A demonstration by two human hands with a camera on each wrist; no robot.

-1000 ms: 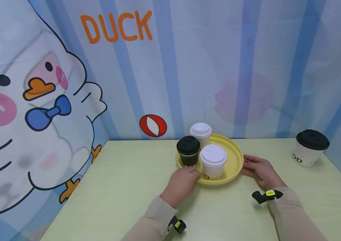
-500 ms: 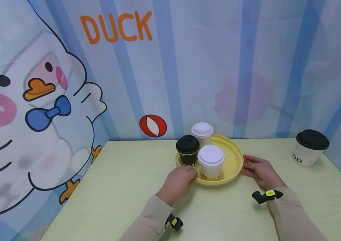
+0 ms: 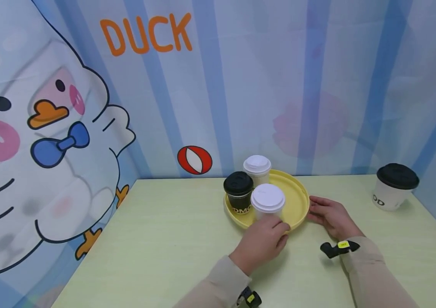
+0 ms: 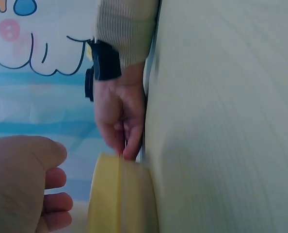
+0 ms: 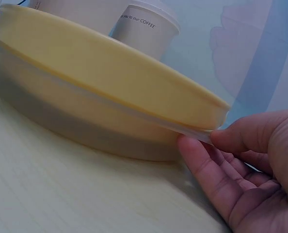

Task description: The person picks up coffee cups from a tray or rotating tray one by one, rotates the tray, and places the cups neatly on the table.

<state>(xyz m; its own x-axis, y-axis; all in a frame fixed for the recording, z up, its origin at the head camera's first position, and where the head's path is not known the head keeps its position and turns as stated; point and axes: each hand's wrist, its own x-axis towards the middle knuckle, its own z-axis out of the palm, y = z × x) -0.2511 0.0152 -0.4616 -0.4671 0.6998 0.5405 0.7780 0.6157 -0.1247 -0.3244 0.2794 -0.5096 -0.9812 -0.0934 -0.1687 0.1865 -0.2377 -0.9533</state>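
Note:
A round yellow tray (image 3: 297, 194) stands on the table with three lidded coffee cups on its left half. One is a black cup (image 3: 238, 191); the white-lidded cups are a front cup (image 3: 268, 199) and a rear cup (image 3: 257, 165). My left hand (image 3: 261, 244) hovers at the tray's front edge, overlapping the front cup's lower part; in the left wrist view its fingers (image 4: 58, 201) are loosely bent, apart from the yellow wall. At the tray's right side, my right hand (image 3: 328, 217) pinches the thin clear rim (image 5: 200, 134) below that wall between thumb and fingers.
A larger white coffee cup (image 3: 393, 188) with a black lid stands at the table's far right. Behind the pale green table (image 3: 156, 239) hangs a blue striped cloth (image 3: 248, 85) printed with a duck.
The cups first turned slightly clockwise with the tray as the left hand moved left along its front edge. Then that hand let go and came back right. The right hand stays at the rim.

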